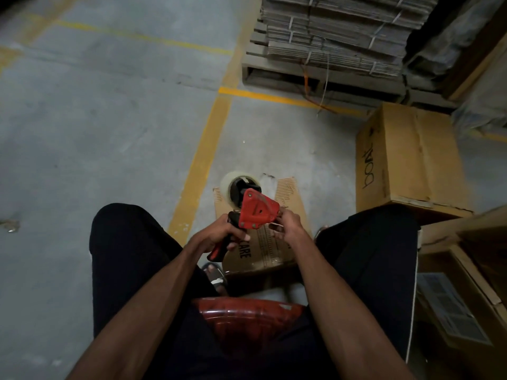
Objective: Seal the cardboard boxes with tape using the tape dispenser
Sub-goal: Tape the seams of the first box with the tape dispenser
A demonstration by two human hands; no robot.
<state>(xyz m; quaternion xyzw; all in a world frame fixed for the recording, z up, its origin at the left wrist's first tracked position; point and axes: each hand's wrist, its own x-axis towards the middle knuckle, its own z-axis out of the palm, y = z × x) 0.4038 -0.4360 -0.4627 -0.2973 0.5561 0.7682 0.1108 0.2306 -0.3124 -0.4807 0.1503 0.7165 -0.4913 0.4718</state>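
**Tape dispenser held over the flattened box**

We hold the tape dispenser up between our knees, above a small cardboard box that lies on the floor between our feet. Our left hand is curled tight round the dispenser's black-and-red pistol handle, which slants down toward us. Our right hand is at the dispenser's front edge, fingers bent in a pinch at the cutter end; what they pinch looks like the loose end of the tape, though it is too thin and blurred for us to be sure.

The dispenser has a red, roughly triangular side plate, matte and scuffed, with small rivets at its corners. At its far end sits the roll of clear tape, a glossy, pale ring round a dark hub.

The box beneath is brown corrugated card with black print and a flap lying open toward the far side, its fluted edge showing. A larger cardboard box, printed on its side, stands to the right, and more brown cartons crowd our right knee. Beyond, bundles of flat cardboard sheets tied with straps are stacked on a pallet. The floor is grey concrete with yellow painted lines. We sit on a red stool with a shiny, ridged seat
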